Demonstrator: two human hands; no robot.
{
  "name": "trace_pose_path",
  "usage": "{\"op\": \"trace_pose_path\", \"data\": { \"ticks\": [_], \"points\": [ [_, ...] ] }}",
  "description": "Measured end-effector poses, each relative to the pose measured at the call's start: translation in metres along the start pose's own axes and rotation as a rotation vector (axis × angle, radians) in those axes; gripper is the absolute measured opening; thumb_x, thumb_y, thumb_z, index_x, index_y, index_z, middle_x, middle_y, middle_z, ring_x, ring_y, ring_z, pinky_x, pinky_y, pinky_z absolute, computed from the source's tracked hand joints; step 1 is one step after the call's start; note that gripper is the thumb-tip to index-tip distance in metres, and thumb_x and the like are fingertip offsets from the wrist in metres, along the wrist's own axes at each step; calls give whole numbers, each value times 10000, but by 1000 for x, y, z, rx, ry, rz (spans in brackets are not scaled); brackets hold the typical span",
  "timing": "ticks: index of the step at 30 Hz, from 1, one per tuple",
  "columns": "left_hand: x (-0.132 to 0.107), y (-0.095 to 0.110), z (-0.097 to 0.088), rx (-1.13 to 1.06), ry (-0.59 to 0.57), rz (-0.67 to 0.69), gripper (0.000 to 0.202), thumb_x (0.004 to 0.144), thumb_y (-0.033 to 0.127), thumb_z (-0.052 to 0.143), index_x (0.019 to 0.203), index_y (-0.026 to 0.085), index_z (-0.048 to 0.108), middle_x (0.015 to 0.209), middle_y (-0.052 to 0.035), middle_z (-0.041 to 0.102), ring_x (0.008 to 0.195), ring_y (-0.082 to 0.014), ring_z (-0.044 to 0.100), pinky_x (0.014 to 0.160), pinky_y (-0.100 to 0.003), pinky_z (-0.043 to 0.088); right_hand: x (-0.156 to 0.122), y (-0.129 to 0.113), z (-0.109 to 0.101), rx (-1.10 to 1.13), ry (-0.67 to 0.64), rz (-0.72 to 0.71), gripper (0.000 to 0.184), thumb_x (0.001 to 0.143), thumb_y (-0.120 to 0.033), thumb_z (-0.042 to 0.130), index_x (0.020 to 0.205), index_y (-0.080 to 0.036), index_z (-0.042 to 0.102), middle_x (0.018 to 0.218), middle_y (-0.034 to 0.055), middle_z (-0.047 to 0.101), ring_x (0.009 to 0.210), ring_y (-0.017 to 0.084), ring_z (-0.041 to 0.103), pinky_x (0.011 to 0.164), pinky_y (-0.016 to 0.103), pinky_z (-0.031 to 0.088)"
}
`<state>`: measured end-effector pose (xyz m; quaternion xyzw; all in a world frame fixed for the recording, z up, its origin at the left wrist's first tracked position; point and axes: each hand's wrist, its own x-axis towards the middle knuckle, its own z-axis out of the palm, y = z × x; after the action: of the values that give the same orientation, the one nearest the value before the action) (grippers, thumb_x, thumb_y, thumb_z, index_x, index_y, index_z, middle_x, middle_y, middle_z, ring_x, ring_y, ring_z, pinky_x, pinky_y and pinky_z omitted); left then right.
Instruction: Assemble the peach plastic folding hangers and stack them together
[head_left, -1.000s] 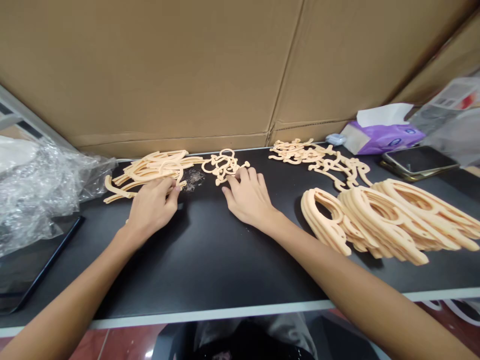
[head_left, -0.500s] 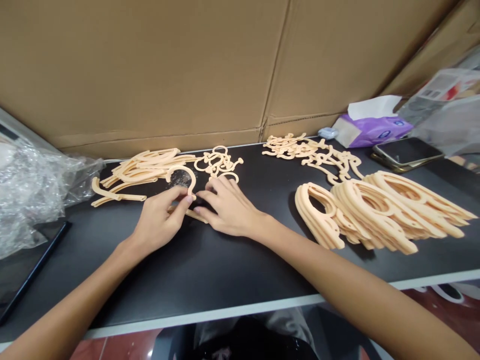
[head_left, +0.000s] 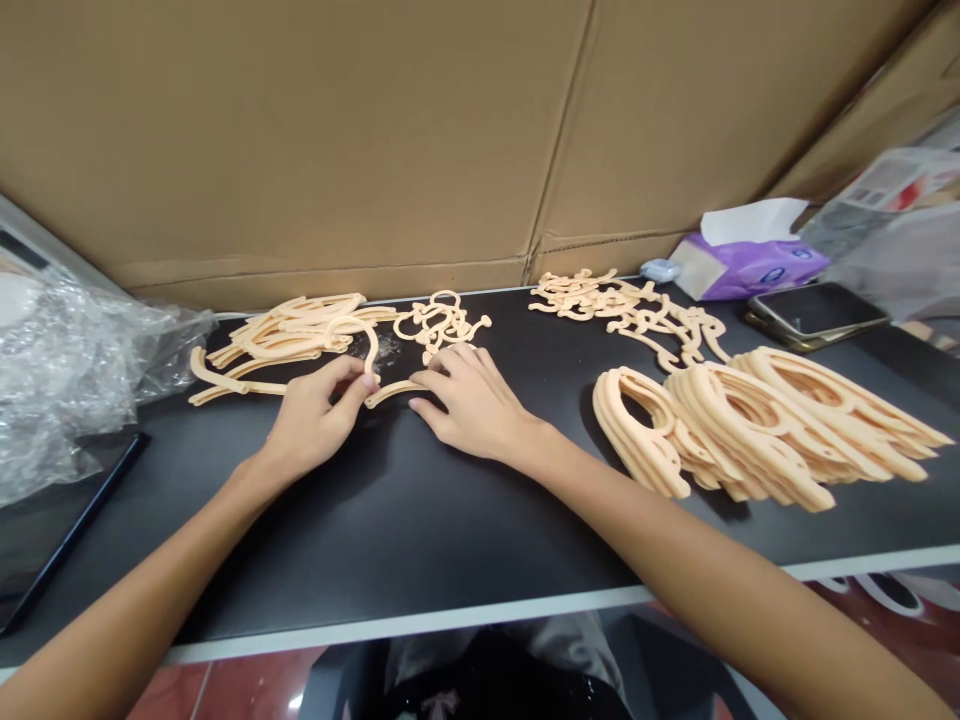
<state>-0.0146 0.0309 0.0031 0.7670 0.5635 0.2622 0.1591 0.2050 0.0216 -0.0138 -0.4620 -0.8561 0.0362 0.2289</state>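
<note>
My left hand (head_left: 311, 420) pinches the hooked end of a thin peach plastic hanger piece (head_left: 373, 372) on the black table (head_left: 420, 520). My right hand (head_left: 469, 403) grips the same piece at its curved arm, fingers pressed on it. Just behind lie a pile of thin hanger frames (head_left: 289, 335) and a small heap of peach hooks (head_left: 439, 322). To the right sits a thick stack of finished hangers (head_left: 757, 425).
A second heap of hooks (head_left: 630, 305) lies at the back right. Crumpled clear plastic (head_left: 67, 370) and a dark tablet (head_left: 52, 525) are at the left. A purple tissue pack (head_left: 750, 265), a phone (head_left: 814, 312) and a cardboard wall (head_left: 450, 140) bound the back.
My left hand drew a hanger piece out of the left pile toward the middle. My right hand came back from the hook heap and took hold of that piece.
</note>
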Motion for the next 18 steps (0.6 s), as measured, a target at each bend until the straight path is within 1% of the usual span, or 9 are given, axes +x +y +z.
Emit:
{"op": "trace_pose_path", "data": {
  "ticks": [2,4,8,11,14,16,18],
  "points": [
    [-1,1,0,2,-18,17,342,926,505,498,918,206,663,867,-18,741,805,-198,647,733,-284,456,0,-2,0,-17,-17,7,279,991,-326,552,1162,-187,724,1129,103,657,1106,258,504,961,396,344],
    [-2,1,0,8,-30,30,348,931,513,494,925,207,660,871,-18,743,812,-199,653,742,-288,457,0,-2,0,-37,-36,20,274,1007,-270,510,1163,-187,721,1140,105,668,1111,256,513,948,388,348],
    [-1,0,0,13,-44,33,343,941,503,489,939,207,662,883,-22,745,823,-206,661,761,-297,455,1,0,-4,-99,-54,20,325,1016,-159,421,1142,-169,720,1182,115,680,1137,260,544,912,370,356],
    [0,-1,-1,-5,-47,51,330,948,490,497,940,205,663,881,-21,742,817,-201,662,761,-292,457,3,2,-8,-111,-47,28,334,1018,-150,401,1146,-166,709,1181,119,677,1051,236,604,881,355,376],
    [1,-1,-1,-54,-50,71,321,957,483,509,949,201,663,882,-25,742,822,-198,671,787,-293,477,3,3,-11,-54,-30,82,326,1023,-179,407,1172,-188,697,1167,105,683,946,208,647,801,329,412],
    [1,-2,-1,-92,-58,68,331,957,488,517,997,198,671,887,-35,748,824,-204,685,815,-310,498,4,4,-11,32,-1,125,307,1021,-201,431,1166,-200,702,1159,87,699,948,205,664,773,315,436],
    [0,-3,-1,-128,-66,70,348,949,494,532,1043,197,687,937,-54,760,843,-216,699,845,-333,519,4,7,-10,152,53,150,275,1007,-200,470,1121,-201,720,1140,69,724,979,199,677,800,305,464]
  ]
}}
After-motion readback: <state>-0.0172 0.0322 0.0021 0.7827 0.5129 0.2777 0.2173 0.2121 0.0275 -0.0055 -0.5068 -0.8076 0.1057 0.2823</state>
